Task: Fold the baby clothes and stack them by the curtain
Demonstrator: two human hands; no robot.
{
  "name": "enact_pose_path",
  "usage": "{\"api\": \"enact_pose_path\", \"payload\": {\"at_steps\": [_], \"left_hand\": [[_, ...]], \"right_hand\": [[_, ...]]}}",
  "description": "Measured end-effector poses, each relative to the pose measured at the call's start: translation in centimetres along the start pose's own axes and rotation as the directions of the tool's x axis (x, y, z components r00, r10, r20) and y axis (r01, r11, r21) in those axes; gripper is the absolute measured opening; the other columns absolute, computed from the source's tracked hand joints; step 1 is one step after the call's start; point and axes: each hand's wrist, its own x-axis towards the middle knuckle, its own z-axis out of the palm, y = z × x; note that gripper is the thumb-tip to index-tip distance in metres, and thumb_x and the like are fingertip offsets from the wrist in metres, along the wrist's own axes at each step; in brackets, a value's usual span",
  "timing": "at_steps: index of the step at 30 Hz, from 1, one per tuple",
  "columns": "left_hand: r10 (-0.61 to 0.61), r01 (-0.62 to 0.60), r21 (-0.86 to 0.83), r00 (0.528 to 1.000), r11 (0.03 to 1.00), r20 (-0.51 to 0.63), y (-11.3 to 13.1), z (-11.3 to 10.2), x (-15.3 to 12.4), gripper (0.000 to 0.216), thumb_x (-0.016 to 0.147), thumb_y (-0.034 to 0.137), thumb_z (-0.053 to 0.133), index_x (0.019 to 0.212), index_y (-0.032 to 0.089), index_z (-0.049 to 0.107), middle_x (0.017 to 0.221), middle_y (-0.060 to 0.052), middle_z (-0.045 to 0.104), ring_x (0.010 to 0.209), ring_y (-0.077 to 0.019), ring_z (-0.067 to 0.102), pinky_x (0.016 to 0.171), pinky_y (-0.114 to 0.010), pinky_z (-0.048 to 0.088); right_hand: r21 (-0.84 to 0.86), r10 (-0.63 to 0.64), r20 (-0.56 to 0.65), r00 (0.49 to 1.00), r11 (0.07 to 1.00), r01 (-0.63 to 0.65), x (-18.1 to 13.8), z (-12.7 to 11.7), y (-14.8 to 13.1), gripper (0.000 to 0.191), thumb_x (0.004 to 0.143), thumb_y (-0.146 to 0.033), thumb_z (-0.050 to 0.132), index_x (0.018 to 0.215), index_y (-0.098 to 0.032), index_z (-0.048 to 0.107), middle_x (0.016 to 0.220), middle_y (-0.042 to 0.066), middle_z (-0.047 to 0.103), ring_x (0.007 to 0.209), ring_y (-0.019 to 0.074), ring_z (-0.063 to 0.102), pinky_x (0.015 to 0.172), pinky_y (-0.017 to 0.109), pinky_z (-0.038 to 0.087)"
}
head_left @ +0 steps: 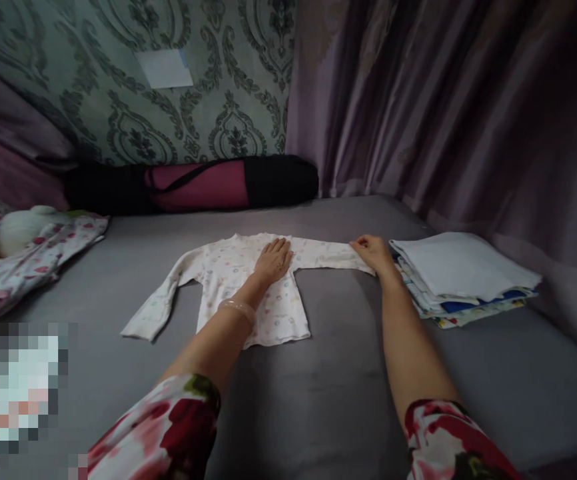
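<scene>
A small white long-sleeved shirt point(228, 267) with a faint print lies spread on the grey bed sheet. My left hand point(273, 260) rests flat on its upper right part, near the shoulder, fingers stretched out. Out at the right, my right hand point(372, 253) pinches the end of the sleeve, which runs almost straight sideways. The other sleeve point(156, 310) angles down to the left, touched by neither hand. A pale bangle point(238, 308) circles my left wrist.
Just right of my right hand sits a stack of folded cloths point(463, 270). A long black and pink bag point(198, 187) lies along the patterned wall. Printed fabric point(43, 257) and a pale plush item point(28, 227) are at the left. Purple curtains point(358, 100) hang on the right.
</scene>
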Motion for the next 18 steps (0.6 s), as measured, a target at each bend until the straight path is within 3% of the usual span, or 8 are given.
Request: {"api": "enact_pose_path", "payload": {"at_steps": [4,8,13,18], "left_hand": [[-0.006,0.006,-0.002,1.000,1.000,0.002,0.0,0.0,0.1,0.051,0.100,0.035,0.027,0.142,0.012,0.043,0.151,-0.013,0.041,0.142,-0.0268,0.032,0.117,-0.043,0.025],[-0.003,0.003,-0.006,1.000,1.000,-0.013,-0.1,0.2,0.1,0.050,0.100,0.036,0.027,0.141,0.014,0.044,0.150,-0.012,0.042,0.141,-0.0264,0.034,0.117,-0.042,0.025],[0.014,-0.015,-0.019,0.999,1.000,-0.035,-0.3,0.4,0.1,0.051,0.100,0.037,0.027,0.144,0.015,0.040,0.150,-0.012,0.043,0.141,-0.0260,0.035,0.116,-0.042,0.027],[0.028,-0.028,-0.002,0.998,1.000,-0.055,-0.2,0.3,0.0,0.047,0.100,0.039,0.028,0.142,0.026,0.045,0.148,-0.007,0.046,0.139,-0.0252,0.037,0.115,-0.043,0.029]], "right_hand": [[-0.155,0.065,0.192,0.979,0.987,-0.035,0.1,-0.7,0.5,0.028,0.080,-0.034,0.063,0.099,-0.016,0.072,0.096,0.008,0.071,0.087,0.0195,0.064,0.074,0.026,0.045],[-0.125,0.071,0.303,0.950,0.992,-0.034,0.1,-1.4,0.5,0.039,0.075,-0.021,0.062,0.114,-0.016,0.068,0.100,0.007,0.070,0.084,0.0168,0.063,0.071,0.023,0.045],[-0.027,-0.033,0.229,0.973,0.999,0.041,-0.3,-2.0,0.3,0.048,0.070,-0.010,0.054,0.116,-0.020,0.065,0.097,0.003,0.068,0.076,0.0142,0.059,0.066,0.021,0.043],[-0.261,-0.002,0.116,0.993,0.965,0.033,-0.5,-2.0,0.4,0.039,0.068,-0.002,0.051,0.092,-0.021,0.074,0.099,0.006,0.066,0.093,0.0187,0.060,0.078,0.024,0.043]]}}
